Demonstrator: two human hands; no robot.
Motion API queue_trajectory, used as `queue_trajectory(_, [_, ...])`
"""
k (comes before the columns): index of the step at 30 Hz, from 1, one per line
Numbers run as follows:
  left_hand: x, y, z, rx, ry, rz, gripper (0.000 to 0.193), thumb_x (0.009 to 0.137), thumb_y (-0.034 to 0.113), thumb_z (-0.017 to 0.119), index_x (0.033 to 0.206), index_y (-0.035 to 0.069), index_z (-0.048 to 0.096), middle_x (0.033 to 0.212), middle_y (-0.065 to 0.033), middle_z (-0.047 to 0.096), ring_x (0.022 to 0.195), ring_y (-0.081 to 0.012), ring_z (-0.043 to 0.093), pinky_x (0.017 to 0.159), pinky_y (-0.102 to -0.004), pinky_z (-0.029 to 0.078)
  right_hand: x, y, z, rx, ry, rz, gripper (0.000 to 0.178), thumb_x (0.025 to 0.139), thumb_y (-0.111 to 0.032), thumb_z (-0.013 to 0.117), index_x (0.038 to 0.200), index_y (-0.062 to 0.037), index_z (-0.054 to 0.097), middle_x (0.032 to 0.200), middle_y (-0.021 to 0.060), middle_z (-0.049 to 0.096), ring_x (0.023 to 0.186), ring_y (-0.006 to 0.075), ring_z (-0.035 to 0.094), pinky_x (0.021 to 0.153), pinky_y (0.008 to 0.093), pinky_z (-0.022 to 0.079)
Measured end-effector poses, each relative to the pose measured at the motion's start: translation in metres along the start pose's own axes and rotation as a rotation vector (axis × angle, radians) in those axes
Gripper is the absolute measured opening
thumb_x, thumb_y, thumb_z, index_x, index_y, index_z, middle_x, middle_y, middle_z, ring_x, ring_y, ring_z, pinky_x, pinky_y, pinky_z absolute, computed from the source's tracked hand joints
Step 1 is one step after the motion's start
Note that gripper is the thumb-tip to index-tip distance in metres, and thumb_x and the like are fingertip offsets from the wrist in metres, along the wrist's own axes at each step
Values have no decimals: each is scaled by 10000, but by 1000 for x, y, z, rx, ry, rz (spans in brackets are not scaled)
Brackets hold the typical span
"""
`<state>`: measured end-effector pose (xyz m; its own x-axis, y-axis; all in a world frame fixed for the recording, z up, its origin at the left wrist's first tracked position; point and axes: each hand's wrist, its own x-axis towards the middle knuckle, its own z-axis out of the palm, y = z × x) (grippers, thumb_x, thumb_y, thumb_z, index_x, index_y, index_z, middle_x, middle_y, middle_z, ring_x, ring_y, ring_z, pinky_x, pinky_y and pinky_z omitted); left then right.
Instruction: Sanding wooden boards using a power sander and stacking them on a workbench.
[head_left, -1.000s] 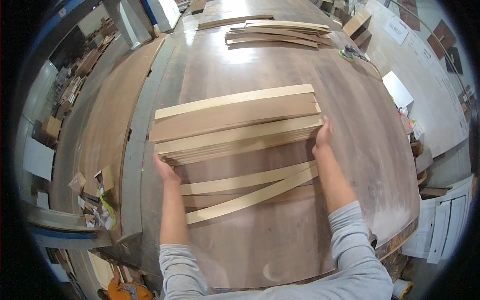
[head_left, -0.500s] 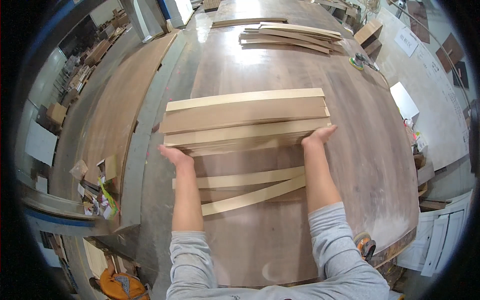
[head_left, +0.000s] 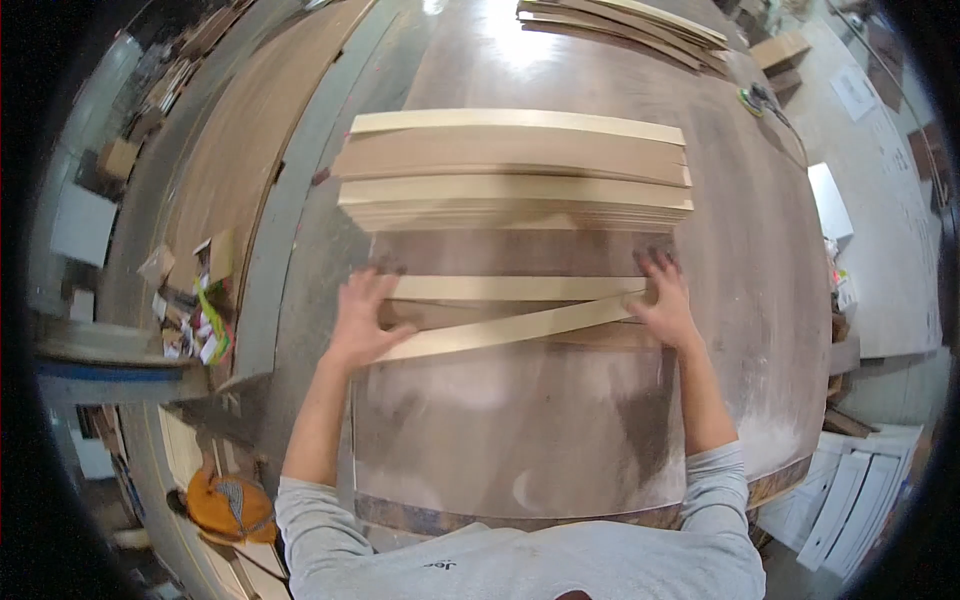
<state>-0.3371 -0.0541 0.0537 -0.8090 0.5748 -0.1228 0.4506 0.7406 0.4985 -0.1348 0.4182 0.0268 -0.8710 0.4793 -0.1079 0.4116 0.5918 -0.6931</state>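
Observation:
A neat stack of long wooden strips (head_left: 515,190) lies across the table, with pale and brown pieces on its top. Nearer to me are two loose pale strips, a straight one (head_left: 510,288) and a slanted one (head_left: 500,329), with browner wood partly hidden beneath them. My left hand (head_left: 362,318) is at the left ends of the loose strips, fingers spread and thumb apart. At their right ends is my right hand (head_left: 664,300), also spread, its thumb by the slanted strip's tip. Whether either hand presses on the wood I cannot tell.
Another pile of strips (head_left: 620,32) lies at the table's far end. A sander (head_left: 752,100) with a hose rests by the right edge. To the left stands a long brown panel (head_left: 225,150) with assorted litter at its near end. A person in orange (head_left: 230,505) is at lower left.
Both hands have let go of the stack's ends and come back toward me, to the loose strips. The view has shifted, and the stack now shows farther up.

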Motion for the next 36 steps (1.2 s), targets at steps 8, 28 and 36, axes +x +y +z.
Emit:
queue_trajectory(8, [-34, -7, 44, 255, -23, 319, 672, 790, 385, 842, 1355, 113, 600, 1414, -147, 525, 1378, -355, 457, 1199, -531, 309, -68, 3, 41, -436, -173, -477, 596, 721, -286, 895, 1265, -165, 682, 1310, 72, 617, 1343, 352, 498, 1129, 538, 395])
queue_trajectory(28, [49, -12, 23, 466, -188, 172, 605, 784, 293, 816, 1326, 115, 616, 1332, -145, 612, 1277, -356, 572, 1068, -493, 450, 17, -7, 34, -528, -241, -382, 569, 760, -260, 822, 1299, -174, 662, 1355, 89, 604, 1345, 338, 521, 1089, 526, 451])
queue_trajectory(36, [67, 26, -46, 339, 39, 394, 687, 730, 242, 820, 1371, 146, 592, 1227, -132, 655, 1202, -363, 598, 1061, -484, 449, 38, -67, -43, -443, -94, -499, 584, 727, -223, 845, 1284, -172, 675, 1234, 98, 666, 1252, 322, 575, 1069, 456, 456])
